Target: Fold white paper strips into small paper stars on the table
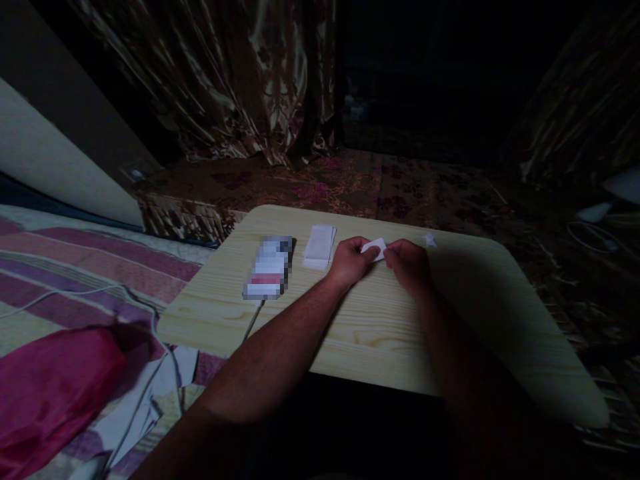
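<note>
The small white paper (pixel 378 245) sat between our hands: the left hand (pixel 351 259) pinched it under its thumb, the right hand (pixel 410 263) gripped its edge. We judged uneven tugging could tear it; a leftward slip could scatter the paper stack (pixel 319 245) beside the left hand.

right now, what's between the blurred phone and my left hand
In the head view, a stack of white paper lies on the table between the blurred phone and your left hand.

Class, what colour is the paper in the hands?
The paper is white, best seen in the head view.
</note>
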{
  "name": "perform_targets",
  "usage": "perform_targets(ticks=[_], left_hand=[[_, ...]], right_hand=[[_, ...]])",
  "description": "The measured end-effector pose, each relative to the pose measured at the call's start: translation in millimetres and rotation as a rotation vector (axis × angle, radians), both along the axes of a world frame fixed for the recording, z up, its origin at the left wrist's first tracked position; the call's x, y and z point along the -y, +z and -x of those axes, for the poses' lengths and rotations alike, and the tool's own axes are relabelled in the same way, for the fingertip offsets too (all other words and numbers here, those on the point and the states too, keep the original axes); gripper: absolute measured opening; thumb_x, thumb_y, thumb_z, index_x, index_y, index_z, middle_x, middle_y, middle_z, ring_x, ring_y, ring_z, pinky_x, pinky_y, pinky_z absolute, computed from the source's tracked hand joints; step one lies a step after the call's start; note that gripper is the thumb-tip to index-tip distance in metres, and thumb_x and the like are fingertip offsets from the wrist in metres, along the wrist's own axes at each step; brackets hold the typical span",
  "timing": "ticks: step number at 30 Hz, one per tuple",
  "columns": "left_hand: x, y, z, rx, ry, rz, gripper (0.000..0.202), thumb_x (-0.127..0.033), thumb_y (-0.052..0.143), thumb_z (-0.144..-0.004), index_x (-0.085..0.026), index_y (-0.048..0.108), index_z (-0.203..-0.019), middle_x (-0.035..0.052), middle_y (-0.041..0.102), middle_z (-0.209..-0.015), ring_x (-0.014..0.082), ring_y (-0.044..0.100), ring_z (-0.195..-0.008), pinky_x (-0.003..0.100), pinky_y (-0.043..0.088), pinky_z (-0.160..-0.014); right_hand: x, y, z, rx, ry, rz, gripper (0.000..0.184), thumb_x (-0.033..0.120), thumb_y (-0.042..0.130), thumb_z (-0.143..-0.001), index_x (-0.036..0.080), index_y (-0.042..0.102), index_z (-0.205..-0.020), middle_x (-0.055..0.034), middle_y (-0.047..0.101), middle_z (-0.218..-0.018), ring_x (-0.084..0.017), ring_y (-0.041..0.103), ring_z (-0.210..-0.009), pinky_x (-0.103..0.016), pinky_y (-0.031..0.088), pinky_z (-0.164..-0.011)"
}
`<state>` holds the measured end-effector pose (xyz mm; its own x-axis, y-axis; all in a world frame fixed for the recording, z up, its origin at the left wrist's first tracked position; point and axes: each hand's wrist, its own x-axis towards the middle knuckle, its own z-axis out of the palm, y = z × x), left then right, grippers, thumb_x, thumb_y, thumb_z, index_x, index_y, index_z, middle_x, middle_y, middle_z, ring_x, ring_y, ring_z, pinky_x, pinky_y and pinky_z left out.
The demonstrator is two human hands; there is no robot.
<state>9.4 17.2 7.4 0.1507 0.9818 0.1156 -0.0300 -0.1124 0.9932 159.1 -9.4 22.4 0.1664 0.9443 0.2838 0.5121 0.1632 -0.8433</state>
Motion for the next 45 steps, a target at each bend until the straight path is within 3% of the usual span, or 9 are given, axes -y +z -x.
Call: perform_targets(ticks=[8, 13, 21, 45], left_hand=[[5.7, 9.0, 2.7, -0.133, -0.107, -0.019, 0.035, -0.048, 0.071, -0.068, -0.014, 0.065, -0.073, -0.0005, 0.058, -0.064, 0.0085, 0.044, -0.055, 0.022, 0.035, -0.053], [7.0, 10.7, 2.9, -0.158, -0.096, -0.031, 0.038, -0.050, 0.070, -0.067, -0.013, 0.066, -0.073, -0.0001, 0.060, -0.064, 0.0091, 0.045, -0.055, 0.022, 0.035, -0.053], [8.0, 8.9, 1.9, -0.102, -0.171, 0.027, 0.039, -0.050, 0.073, -0.064, -0.013, 0.065, -0.075, -0.0012, 0.058, -0.062, 0.0078, 0.043, -0.052, 0.022, 0.032, -0.050], [7.7, 9.8, 2.7, -0.033, -0.189, 0.042, 0.037, -0.047, 0.076, -0.063, -0.013, 0.066, -0.074, -0.0003, 0.060, -0.064, 0.0075, 0.045, -0.054, 0.022, 0.034, -0.052]], right_hand=[[0.2, 4.5, -0.7, -0.033, -0.035, -0.003, 0.019, 0.036, 0.059, -0.074, 0.019, 0.065, -0.075, -0.0003, 0.064, -0.063, -0.016, 0.057, -0.059, -0.027, 0.043, -0.058], [1.0, 8.3, -1.8, -0.052, -0.023, 0.012, 0.017, 0.035, 0.058, -0.073, 0.019, 0.064, -0.072, 0.0008, 0.061, -0.058, -0.016, 0.056, -0.056, -0.027, 0.042, -0.056], [0.4, 9.9, -2.7, -0.154, 0.009, 0.050, 0.013, 0.033, 0.059, -0.071, 0.019, 0.060, -0.069, 0.0029, 0.057, -0.054, -0.014, 0.052, -0.053, -0.026, 0.038, -0.051], [2.1, 9.6, -4.9, -0.125, 0.107, 0.044, 0.018, 0.036, 0.059, -0.074, 0.019, 0.060, -0.068, 0.0025, 0.057, -0.054, -0.014, 0.053, -0.054, -0.026, 0.038, -0.053]])
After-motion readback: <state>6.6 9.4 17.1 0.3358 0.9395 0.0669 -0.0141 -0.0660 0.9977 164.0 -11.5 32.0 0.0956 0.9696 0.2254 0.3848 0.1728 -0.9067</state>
